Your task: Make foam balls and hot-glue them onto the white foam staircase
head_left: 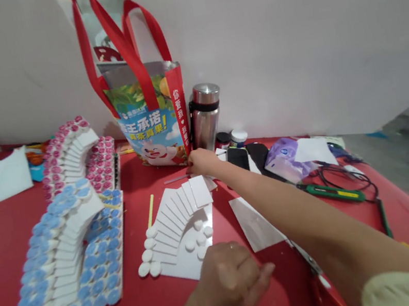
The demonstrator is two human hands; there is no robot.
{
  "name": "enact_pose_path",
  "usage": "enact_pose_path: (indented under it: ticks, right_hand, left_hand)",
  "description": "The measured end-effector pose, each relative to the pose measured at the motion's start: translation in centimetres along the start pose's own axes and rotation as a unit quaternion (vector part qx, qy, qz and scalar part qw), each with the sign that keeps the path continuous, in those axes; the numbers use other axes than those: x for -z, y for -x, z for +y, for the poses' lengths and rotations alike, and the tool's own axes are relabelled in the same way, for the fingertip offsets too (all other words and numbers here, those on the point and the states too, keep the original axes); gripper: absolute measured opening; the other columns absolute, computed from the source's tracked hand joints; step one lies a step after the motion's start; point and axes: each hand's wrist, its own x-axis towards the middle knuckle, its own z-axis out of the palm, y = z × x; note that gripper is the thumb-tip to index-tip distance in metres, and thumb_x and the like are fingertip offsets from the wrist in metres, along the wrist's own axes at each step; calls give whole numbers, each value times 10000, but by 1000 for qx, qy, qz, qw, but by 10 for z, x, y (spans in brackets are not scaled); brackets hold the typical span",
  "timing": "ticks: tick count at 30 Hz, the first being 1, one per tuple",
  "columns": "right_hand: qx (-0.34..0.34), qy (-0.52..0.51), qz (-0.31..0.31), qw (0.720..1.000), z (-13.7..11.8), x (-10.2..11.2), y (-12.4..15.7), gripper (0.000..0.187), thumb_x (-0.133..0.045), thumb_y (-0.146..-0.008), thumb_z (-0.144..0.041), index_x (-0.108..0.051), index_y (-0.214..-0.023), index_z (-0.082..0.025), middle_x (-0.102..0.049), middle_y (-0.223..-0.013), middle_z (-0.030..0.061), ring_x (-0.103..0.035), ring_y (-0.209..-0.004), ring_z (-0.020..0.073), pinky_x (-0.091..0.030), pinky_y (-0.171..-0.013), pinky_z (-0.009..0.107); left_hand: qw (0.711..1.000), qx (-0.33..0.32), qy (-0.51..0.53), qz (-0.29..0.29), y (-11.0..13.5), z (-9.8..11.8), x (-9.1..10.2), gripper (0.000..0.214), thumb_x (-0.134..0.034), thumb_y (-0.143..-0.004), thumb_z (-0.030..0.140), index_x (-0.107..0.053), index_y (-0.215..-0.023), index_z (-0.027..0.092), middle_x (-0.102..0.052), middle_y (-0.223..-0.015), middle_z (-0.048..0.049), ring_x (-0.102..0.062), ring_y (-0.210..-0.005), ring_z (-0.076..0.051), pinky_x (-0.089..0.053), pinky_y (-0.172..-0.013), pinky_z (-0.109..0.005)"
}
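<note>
My right hand [204, 162] reaches across to the lower right corner of a printed carrier bag [151, 125]. Its fingers are bent closed, and whatever they pinch is hidden. In front lies a white board [180, 269] with a curved fan of thin white strips [171, 221] standing on it. Small white discs [147, 256] line the fan's left end, and several more lie loose on its right. My left hand [233, 278] hovers at the board's near right edge, fingers curled in; I cannot make out anything inside it.
To the left stand a blue-flowered fan piece [102, 272] and a pink-flowered one [102, 165]. A steel flask [206, 116] is beside the bag. Scissors [311, 260], a clear sheet [255, 223], a purple packet [284, 160] and a green glue gun or similar tool [331, 193] lie rightward.
</note>
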Motion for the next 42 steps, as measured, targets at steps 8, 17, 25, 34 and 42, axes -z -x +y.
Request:
enact_pose_path:
  ticks: [8,17,25,34,42]
  right_hand:
    - [131,36,-31,990,7,3,-4,229,-687,-916,-286,-803,-1094,-200,-791,-1111,112,-718,-1041,248,-474,-768,267]
    - [189,25,-23,981,9,7,-3,169,-707,-825,-161,-778,-969,-109,-786,-972,149,-702,-855,233,-401,-658,277]
    - [197,-85,79,973,18,37,8,153,-639,-865,-136,-708,-995,-93,-746,-930,63,-624,-783,126,-414,-703,226]
    - [184,-331,337,862,13,82,46,56,-589,-916,-148,-561,-894,-191,-634,-825,-24,-597,-761,99,-484,-724,220]
    - [26,-413,490,767,29,92,187,76,-556,-975,-248,-513,-912,-251,-558,-700,-48,-591,-622,98,-506,-610,237]
  left_hand:
    - [1000,0,-17,-4,-1,0,0,388,-549,-967,185,-510,-581,181,-479,-530,0,-383,-488,-126,-205,-476,-339]
    - [1000,-8,-12,-4,-2,1,2,352,-596,-938,156,-515,-596,171,-489,-539,3,-383,-503,-125,-205,-490,-341]
    - [1000,2,0,-18,0,0,0,375,-561,-965,163,-475,-601,192,-485,-550,6,-397,-510,-124,-224,-508,-333]
    - [1000,-21,-1,-23,0,1,5,347,-593,-949,126,-470,-629,184,-494,-563,16,-404,-535,-118,-238,-539,-321]
    - [998,-46,-26,-15,-3,5,11,316,-553,-976,128,-498,-672,194,-496,-574,16,-421,-546,-131,-295,-549,-313]
